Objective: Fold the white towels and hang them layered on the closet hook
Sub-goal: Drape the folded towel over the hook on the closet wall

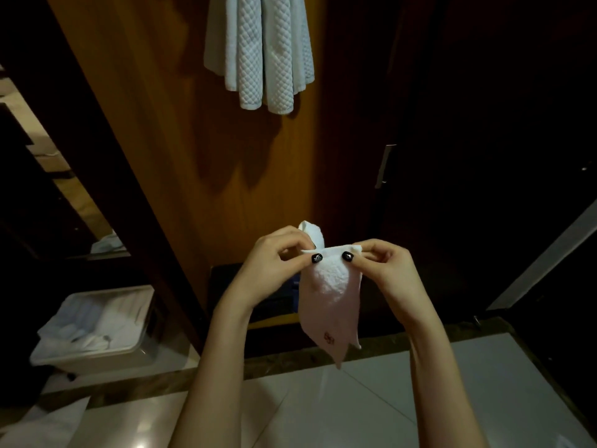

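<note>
no writing can be read with any certainty; the small white towel (329, 299) bears a dark mark (329, 338) near its lower corner, seemingly a few characters or a logo; it is too small and blurred to make out

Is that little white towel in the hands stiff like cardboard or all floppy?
Probably floppy: the little white towel sags below where the left hand and right hand pinch its top edge. Likely light too, since two small pinches hold it up. It looks fluffy, so it probably won't slip.
</note>
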The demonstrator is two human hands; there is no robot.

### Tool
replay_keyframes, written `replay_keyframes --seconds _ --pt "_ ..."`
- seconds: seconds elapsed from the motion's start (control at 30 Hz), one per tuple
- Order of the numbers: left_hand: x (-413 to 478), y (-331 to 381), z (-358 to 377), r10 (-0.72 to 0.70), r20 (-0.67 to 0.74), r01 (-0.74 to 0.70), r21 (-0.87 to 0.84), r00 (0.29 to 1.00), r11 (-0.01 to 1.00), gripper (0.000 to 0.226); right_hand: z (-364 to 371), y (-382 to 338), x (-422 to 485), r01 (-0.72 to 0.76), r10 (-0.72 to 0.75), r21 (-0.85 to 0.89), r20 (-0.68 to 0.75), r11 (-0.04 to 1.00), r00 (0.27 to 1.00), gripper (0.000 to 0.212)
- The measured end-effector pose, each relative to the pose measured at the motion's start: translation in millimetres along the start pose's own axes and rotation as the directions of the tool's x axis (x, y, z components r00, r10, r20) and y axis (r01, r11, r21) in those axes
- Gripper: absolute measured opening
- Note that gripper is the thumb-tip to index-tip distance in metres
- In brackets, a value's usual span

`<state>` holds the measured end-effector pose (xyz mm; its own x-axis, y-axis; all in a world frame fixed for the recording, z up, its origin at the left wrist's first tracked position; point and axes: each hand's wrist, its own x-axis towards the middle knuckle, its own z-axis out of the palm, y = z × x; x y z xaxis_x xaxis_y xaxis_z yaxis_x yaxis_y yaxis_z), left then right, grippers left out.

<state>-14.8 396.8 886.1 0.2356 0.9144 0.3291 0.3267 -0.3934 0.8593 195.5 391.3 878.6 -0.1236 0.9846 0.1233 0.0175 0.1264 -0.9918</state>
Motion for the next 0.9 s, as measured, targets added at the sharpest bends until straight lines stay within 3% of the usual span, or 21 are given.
replay_keyframes --seconds 0.1,0.37,0.53,0.7,0.9 --pt "-1 5 -3 0.025 -0.039 -0.025 0.000 0.999 1.000 0.015 10 -3 3 0.019 -0.018 0.024 -0.029 1.000 0.999 0.008" --pt "-1 21 -11 0.069 -0.059 -0.070 -0.030 0.996 0.997 0.034 23 -9 14 0.061 -0.068 0.093 0.077 0.994 0.995 0.014" --pt "-2 24 -20 0.063 -0.065 -0.068 -0.072 0.996 0.995 0.025 26 -16 15 0.094 -0.113 0.136 0.142 0.986 0.983 0.013" --pt "-4 27 -23 0.029 -0.020 -0.032 -0.174 0.999 0.984 0.024 29 -21 17 0.111 -0.130 0.126 0.154 0.986 0.979 0.031" --pt "-8 28 -26 0.021 -0.023 -0.026 -0.209 1.000 0.978 0.021 36 -22 14 0.115 -0.130 0.101 0.161 0.988 0.978 0.030"
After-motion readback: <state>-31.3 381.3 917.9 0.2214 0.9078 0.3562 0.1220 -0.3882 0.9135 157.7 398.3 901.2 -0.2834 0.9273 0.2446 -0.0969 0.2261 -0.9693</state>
